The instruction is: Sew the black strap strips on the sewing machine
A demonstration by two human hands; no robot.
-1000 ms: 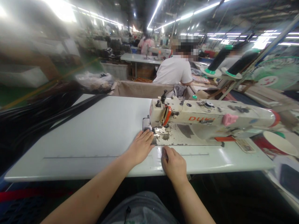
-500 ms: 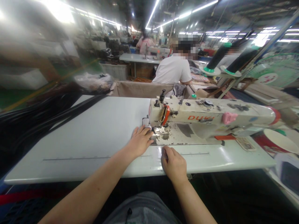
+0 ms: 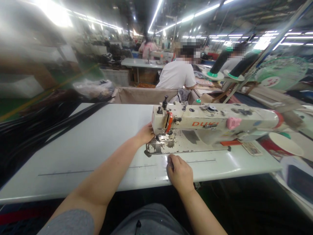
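Note:
A white sewing machine (image 3: 210,120) with orange lettering stands on the pale table (image 3: 97,137). My left hand (image 3: 146,133) reaches to the left end of the machine head, near the needle area; its fingertips are hidden behind the head. My right hand (image 3: 180,171) rests on the table in front of the metal bed plate (image 3: 158,148), its fingers curled in; whatever they may hold is hidden. A pink clip-like piece (image 3: 234,123) is fixed on the machine's arm.
Long black strips (image 3: 61,122) lie over the table's left side. Behind the table is a beige fabric bin (image 3: 144,94), with a person in a white shirt (image 3: 176,74) beyond. Black thread cones (image 3: 220,63) and a green fan (image 3: 281,73) stand at right.
My left hand has moved from the front of the needle area up and back, behind the machine head's left end. My right hand has stayed nearly in place. The view has shifted slightly.

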